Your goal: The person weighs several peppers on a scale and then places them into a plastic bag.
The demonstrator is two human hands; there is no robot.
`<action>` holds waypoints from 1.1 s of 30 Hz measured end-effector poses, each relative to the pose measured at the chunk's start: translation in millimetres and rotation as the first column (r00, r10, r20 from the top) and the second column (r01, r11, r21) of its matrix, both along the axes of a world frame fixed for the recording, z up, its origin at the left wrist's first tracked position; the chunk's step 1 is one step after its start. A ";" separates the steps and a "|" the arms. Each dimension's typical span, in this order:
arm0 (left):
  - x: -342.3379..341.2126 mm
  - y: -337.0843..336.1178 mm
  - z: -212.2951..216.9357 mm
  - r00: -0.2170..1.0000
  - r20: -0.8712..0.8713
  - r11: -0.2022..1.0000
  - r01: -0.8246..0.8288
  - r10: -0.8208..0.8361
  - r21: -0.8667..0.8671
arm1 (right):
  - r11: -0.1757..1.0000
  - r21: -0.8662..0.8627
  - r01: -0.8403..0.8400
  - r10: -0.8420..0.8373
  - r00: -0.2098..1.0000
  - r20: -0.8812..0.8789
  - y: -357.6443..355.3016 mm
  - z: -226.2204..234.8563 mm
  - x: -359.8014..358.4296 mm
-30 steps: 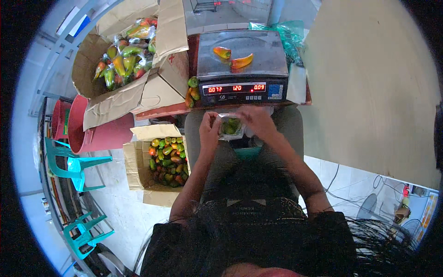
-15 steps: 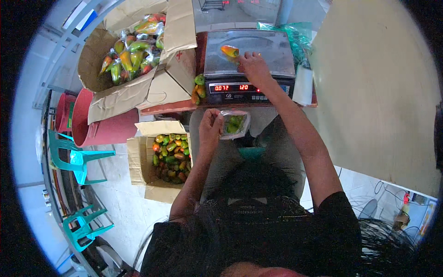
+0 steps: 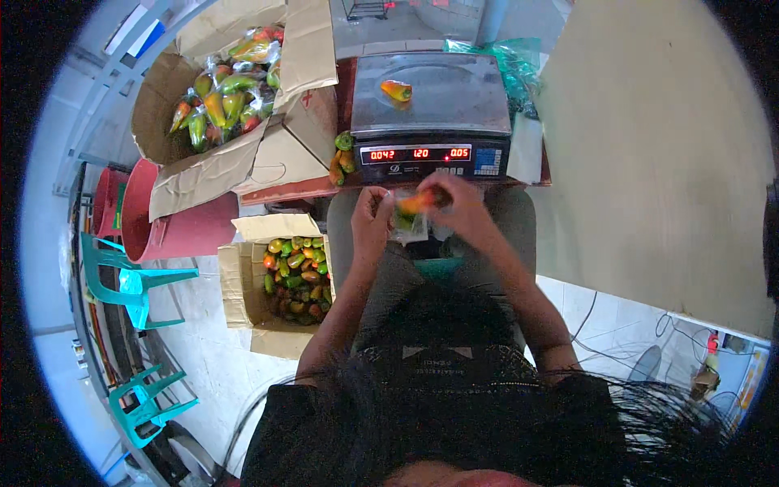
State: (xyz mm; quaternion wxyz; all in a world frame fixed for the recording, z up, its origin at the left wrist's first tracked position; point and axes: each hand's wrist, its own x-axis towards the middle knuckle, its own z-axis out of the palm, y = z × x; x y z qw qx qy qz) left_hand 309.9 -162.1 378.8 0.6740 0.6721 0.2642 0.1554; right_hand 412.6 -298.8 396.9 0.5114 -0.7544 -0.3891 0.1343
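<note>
Cardboard dominates the left: a large open box (image 3: 195,97) at upper left holds clear bags of green, yellow and red peppers, and a smaller open box (image 3: 280,280) on the floor below it is filled with loose mixed peppers. Two green plastic chairs (image 3: 134,276) and a red bucket (image 3: 174,231) stand further left, crowding that edge.

Centre, a digital scale (image 3: 434,105) sits on the worktop, its steel pan bearing one orange pepper (image 3: 396,89); red digits glow on its front strip. A few peppers (image 3: 341,158) lie just beside the scale's left corner.

Below the scale, over the lap, the left hand (image 3: 372,223) pinches a small clear bag (image 3: 410,223) in a narrow grip, while the right hand (image 3: 462,211) holds an orange-red pepper (image 3: 422,200) at the bag's mouth, fingers closed on it.

Right of the scale lies crumpled green plastic (image 3: 519,73), then a bare pale wall, with open tiled floor below.
</note>
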 end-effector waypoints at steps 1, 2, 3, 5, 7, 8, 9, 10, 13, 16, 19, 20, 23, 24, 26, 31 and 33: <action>0.6 -2.0 -1.7 0.999 0.040 1.000 -0.006 0.005 0.028 | 0.999 0.023 -0.048 0.046 0.998 0.048 3.4 -7.3 -8.9; 1.9 -3.0 -3.2 0.997 0.082 0.998 -0.012 0.007 0.059 | 0.999 0.028 -0.045 0.044 0.998 0.053 7.3 -16.7 -16.0; 2.2 -2.4 -6.8 0.996 0.087 0.998 -0.012 0.006 0.064 | 1.000 0.020 -0.005 0.005 0.999 0.042 11.8 -26.4 -22.3; 2.6 -1.9 -5.9 0.998 0.037 0.994 -0.051 0.048 0.094 | 0.999 0.013 0.029 -0.029 0.999 0.029 14.8 -26.0 -27.5; 2.1 -2.0 15.7 0.997 0.044 0.983 -0.077 0.071 0.165 | 0.987 0.021 0.157 -0.158 0.985 0.065 11.2 -20.2 -29.3; 1.6 -1.8 26.0 0.994 0.056 0.967 -0.106 0.096 0.232 | 0.989 0.018 0.149 -0.150 0.986 0.067 8.0 -11.0 -31.9; 1.4 0.9 22.6 0.993 0.056 0.967 -0.114 0.104 0.229 | 0.981 0.011 0.195 -0.195 0.980 0.030 3.3 0.8 -34.8; 1.7 3.9 16.7 0.995 0.035 0.975 -0.103 0.098 0.195 | 0.970 0.003 0.243 -0.243 0.970 -0.004 -1.3 8.4 -37.5; 5.4 3.8 -5.5 0.994 0.052 0.992 -0.096 0.092 0.080 | 0.981 -0.048 0.189 -0.193 0.977 -0.086 -10.2 12.5 -43.8; 9.4 -4.0 -14.2 0.992 0.088 0.991 -0.099 0.091 0.095 | 0.982 -0.049 0.180 -0.182 0.982 -0.047 -5.9 -1.7 -45.0; 10.2 -15.6 -3.8 0.995 0.075 0.973 -0.082 0.067 0.218 | 0.974 -0.137 0.178 -0.180 0.984 -0.001 2.6 -15.7 -42.7; 9.4 -19.6 1.2 0.997 0.063 0.968 -0.060 0.046 0.245 | 0.975 -0.134 0.177 -0.179 0.984 -0.003 4.6 -21.6 -43.1; 9.6 -31.8 7.1 1.000 -0.003 0.974 0.023 -0.023 0.224 | 0.971 -0.137 0.197 -0.183 0.977 0.106 10.1 -50.0 -44.9; 10.2 -36.4 2.8 1.000 -0.003 0.974 0.027 -0.027 0.225 | 0.984 -0.095 0.149 -0.152 0.988 -0.025 11.7 -65.7 -46.6; 7.7 -41.5 -10.4 0.999 0.050 0.979 0.010 -0.021 0.203 | 0.994 -0.047 0.099 -0.106 0.982 -0.155 15.5 -69.3 -49.7; 6.2 -34.9 -16.5 0.999 0.032 0.999 -0.026 0.026 -0.020 | 0.986 -0.130 0.104 -0.077 0.978 0.196 22.1 -67.7 -43.3; 7.8 -24.0 -8.8 0.998 0.006 0.988 -0.063 0.065 -0.139 | 0.985 -0.146 0.092 -0.044 0.952 0.302 24.3 -61.8 -42.8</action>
